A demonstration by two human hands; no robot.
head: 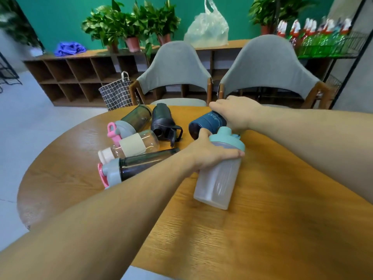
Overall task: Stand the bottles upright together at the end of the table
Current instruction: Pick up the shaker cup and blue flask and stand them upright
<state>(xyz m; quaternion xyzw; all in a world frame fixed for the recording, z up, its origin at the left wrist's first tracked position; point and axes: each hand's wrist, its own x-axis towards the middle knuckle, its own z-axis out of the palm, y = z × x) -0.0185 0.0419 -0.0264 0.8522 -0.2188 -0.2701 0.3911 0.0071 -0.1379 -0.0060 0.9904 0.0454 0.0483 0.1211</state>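
Six bottles on the wooden table [262, 229] — none upright yet.
Left hand [210, 153] clasps the frosted shaker [217, 182] below its teal lid; right hand [235, 113] grips the navy bottle [205, 124] just beyond — apparently light, slick plastic.

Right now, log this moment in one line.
left hand: grips shaker | right hand: on blue bottle | upright: none

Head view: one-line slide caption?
Left hand grips frosted shaker, right hand grips navy bottle; others lie flat.
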